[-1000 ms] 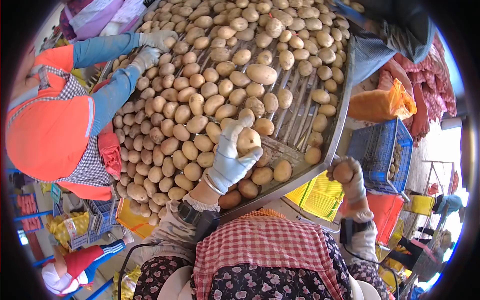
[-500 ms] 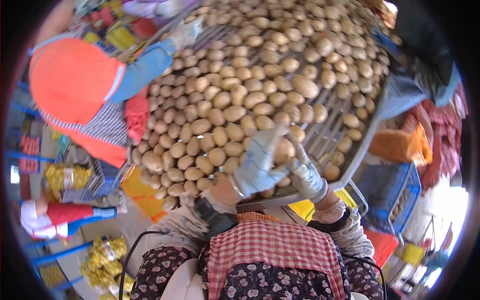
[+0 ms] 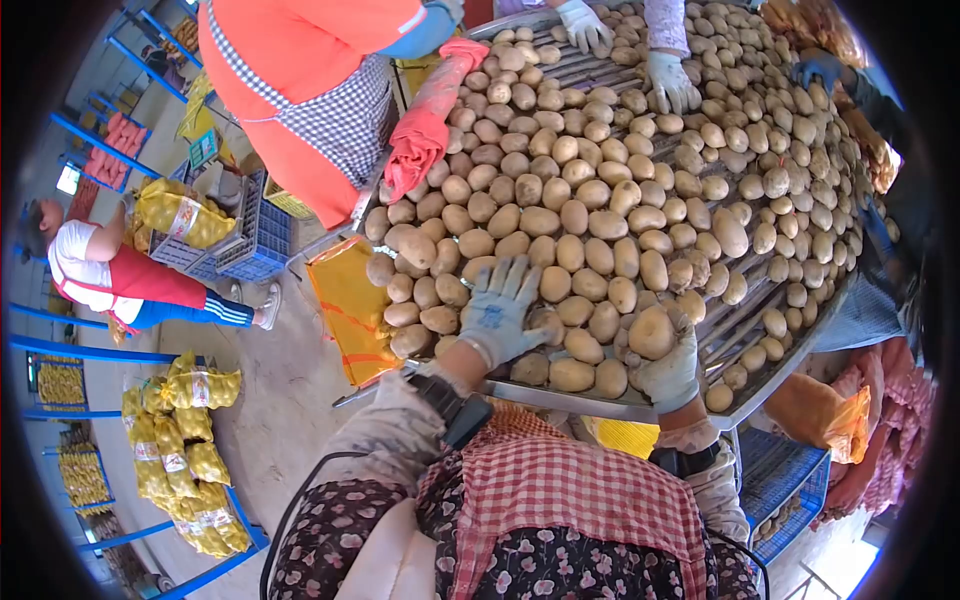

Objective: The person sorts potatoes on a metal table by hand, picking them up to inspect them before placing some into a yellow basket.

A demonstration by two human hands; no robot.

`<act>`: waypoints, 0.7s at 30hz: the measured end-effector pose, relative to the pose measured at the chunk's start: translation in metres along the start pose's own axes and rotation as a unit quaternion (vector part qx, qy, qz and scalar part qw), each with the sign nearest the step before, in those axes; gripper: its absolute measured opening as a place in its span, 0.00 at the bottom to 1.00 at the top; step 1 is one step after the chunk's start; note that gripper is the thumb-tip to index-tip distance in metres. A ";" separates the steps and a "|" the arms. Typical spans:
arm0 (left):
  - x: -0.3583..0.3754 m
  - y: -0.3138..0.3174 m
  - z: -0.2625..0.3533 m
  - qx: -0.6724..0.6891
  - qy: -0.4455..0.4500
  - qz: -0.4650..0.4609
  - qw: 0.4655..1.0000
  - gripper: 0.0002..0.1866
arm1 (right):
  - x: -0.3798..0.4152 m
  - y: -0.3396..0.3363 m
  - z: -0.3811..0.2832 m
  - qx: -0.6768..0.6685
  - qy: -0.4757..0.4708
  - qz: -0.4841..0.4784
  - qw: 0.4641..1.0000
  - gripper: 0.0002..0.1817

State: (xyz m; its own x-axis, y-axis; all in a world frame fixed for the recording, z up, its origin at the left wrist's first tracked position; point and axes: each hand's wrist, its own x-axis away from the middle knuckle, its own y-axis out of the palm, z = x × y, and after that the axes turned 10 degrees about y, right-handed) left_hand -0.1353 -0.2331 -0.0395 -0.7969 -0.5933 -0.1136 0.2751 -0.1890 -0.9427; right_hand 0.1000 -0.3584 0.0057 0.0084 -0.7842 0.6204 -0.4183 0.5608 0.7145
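Potatoes [image 3: 575, 217] cover a slatted metal sorting table [image 3: 742, 325] in front of me. My left hand [image 3: 498, 312], in a pale work glove, lies palm down on the potatoes near the table's front edge, fingers spread. By the front edge on the right, my gloved right hand [image 3: 672, 372] is closed round a large potato [image 3: 652, 333]. Part of its fingers is hidden behind that potato.
Co-workers' gloved hands [image 3: 672, 82] reach over the far side. A person in an orange top [image 3: 300, 60] stands at the left. An orange sack [image 3: 350, 310] hangs at the left edge; a blue crate [image 3: 785, 480] stands right. Filled yellow net bags [image 3: 185, 450] lie on the floor.
My hands were close together around a potato; now they are apart, the left spread on the potatoes, the right with a potato. The view has swung left, and the orange-clad person has straightened up.
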 end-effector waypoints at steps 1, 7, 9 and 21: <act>-0.005 0.008 0.000 0.000 0.000 0.005 1.000 0.48 | -0.002 0.004 0.003 0.038 -0.028 0.016 0.999 0.26; 0.026 -0.017 -0.015 0.171 0.138 0.025 0.975 0.39 | 0.003 0.032 0.038 0.595 -0.386 0.085 0.699 0.24; 0.021 -0.075 -0.035 0.081 -0.065 -0.040 0.994 0.36 | 0.001 0.044 0.035 0.123 -0.051 -0.063 0.989 0.29; 0.005 -0.019 -0.087 -0.019 0.078 0.139 0.987 0.39 | 0.007 0.066 0.069 0.190 -0.189 -0.092 0.959 0.42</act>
State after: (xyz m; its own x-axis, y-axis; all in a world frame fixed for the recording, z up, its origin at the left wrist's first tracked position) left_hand -0.1915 -0.1644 -0.0499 -0.7676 -0.4899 -0.4133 0.4767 -0.0052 -0.8791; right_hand 0.0102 -0.3457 0.0350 -0.1859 -0.9410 0.2829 -0.7424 0.3231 0.5869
